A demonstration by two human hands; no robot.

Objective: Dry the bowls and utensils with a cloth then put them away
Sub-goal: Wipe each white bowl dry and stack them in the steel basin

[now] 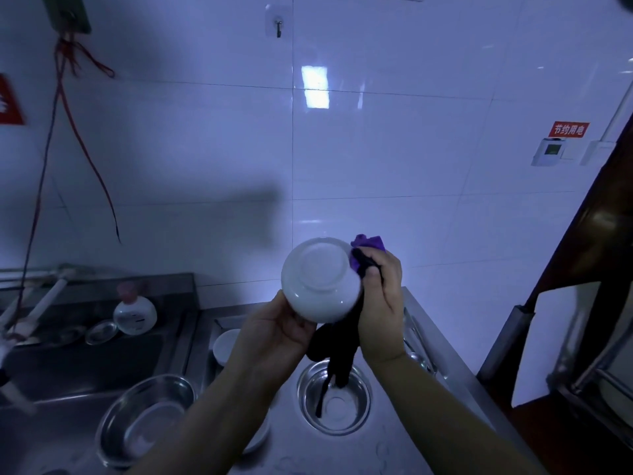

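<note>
My left hand (274, 329) grips a white bowl (320, 279) from below, its base turned toward me, raised above the counter. My right hand (380, 296) holds a purple and black cloth (366, 246) against the bowl's right side, and the cloth's dark end hangs down to a small steel bowl (334, 401) on the counter. Another white bowl (226, 344) sits behind my left wrist. A larger steel bowl (147, 419) stands at the lower left. Metal utensils (419, 347) lie along the counter's right edge.
A steel sink (85, 358) lies at the left with a pipe tap (44, 299), a clear soap bottle (135, 311) and a small steel dish (101, 332). White tiled wall rises behind. A dark wooden door frame (582, 234) stands at the right.
</note>
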